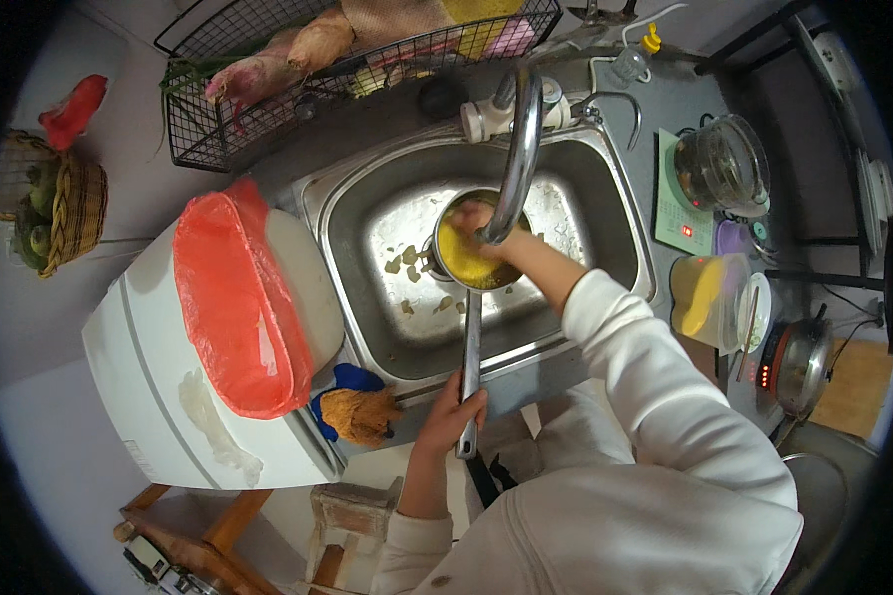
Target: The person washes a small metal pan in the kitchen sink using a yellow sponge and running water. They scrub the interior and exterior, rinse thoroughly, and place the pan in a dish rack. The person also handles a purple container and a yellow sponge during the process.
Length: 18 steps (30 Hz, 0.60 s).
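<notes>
A metal saucepan (473,286) with yellow contents stands in or just above the stainless steel sink (365,297), below the curved chrome faucet (525,141). Its long metal handle is gripped by my left hand (452,413) at the sink's front edge. My right hand (484,227) reaches into the pan among the yellow contents; the faucet spout partly covers it, and its fingers are blurred, so whether they hold anything cannot be seen. Small pale scraps (409,256) lie on the sink's bottom around the pan.
Left of the sink stand a red plastic bag (231,312) and a brown cloth (357,416). A black wire basket (193,134) holds vegetables behind it. At right are a kitchen scale (670,216) with a glass bowl (722,163), a plastic container (722,297) and a lidded pot (800,368).
</notes>
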Each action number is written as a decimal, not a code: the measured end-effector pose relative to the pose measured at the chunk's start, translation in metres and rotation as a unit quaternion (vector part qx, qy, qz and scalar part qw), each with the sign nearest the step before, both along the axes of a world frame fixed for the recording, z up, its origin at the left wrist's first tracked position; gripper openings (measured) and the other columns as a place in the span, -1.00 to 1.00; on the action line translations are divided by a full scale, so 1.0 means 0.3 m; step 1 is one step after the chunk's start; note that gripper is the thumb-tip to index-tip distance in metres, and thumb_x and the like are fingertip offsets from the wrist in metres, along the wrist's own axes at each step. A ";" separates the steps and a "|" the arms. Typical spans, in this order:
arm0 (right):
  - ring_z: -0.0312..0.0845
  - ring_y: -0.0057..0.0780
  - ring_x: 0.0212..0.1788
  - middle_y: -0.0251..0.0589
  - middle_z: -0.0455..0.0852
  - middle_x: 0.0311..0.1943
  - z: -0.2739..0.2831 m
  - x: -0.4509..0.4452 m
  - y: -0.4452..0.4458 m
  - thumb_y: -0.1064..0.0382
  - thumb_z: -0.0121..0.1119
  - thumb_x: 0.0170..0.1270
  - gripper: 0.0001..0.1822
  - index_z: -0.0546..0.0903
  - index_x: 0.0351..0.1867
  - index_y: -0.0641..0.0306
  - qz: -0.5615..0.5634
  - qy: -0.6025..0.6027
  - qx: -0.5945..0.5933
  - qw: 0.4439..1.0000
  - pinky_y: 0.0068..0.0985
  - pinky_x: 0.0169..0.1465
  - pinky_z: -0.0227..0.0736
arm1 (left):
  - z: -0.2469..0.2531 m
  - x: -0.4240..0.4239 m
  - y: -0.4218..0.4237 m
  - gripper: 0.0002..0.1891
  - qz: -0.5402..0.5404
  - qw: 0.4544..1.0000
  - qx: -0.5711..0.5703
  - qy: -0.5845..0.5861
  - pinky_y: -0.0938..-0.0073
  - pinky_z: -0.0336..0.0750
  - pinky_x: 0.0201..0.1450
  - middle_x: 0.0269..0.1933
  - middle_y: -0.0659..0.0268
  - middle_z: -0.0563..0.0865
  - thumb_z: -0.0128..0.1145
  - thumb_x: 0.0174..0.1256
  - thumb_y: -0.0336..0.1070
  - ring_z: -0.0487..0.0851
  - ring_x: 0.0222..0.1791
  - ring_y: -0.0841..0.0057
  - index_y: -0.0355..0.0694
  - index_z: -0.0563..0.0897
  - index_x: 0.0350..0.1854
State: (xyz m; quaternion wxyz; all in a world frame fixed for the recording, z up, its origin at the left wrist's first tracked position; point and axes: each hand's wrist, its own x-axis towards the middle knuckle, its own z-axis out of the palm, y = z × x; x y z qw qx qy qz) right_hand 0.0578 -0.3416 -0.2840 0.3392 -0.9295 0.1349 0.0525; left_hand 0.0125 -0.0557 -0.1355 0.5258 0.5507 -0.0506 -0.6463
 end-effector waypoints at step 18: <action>0.43 -0.11 0.01 -0.01 0.51 -0.04 0.010 -0.030 0.037 0.22 -0.03 0.11 -0.65 0.49 -0.05 0.23 0.090 0.187 0.016 0.978 -0.32 0.07 0.32 | 0.002 0.004 0.003 -0.54 0.016 0.999 0.015 0.038 0.58 0.36 -0.53 -0.56 0.36 0.44 0.01 0.26 -0.32 0.42 -0.59 0.64 -0.34 0.20 0.15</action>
